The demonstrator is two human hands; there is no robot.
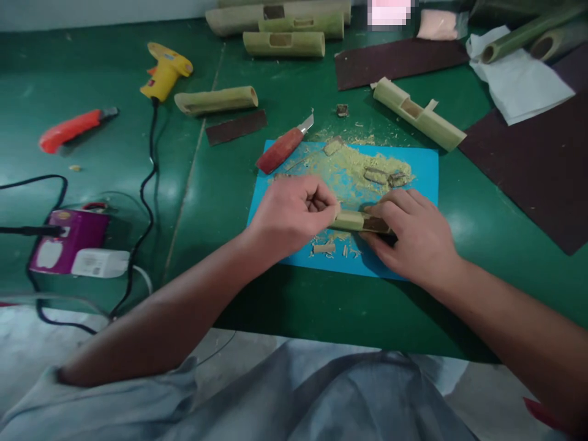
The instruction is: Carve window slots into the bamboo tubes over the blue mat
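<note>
Your bamboo piece (350, 220) lies between your two hands, low over the blue mat (425, 177), toward the mat's near edge and the near edge of the worktop (285, 306). Its long way runs from left to right, almost in line with that near edge, dipping a little at the right. Your right hand (416, 229) is the closer one: its fingers are closed around the right end, thumb on the near side, by the dark slot. Your left hand (298, 205) is at the left end, with thumb and finger pinched together; I cannot tell if they grip the bamboo or just touch it. The red knife (282, 149) lies across the mat's far left corner, beyond your left hand.
</note>
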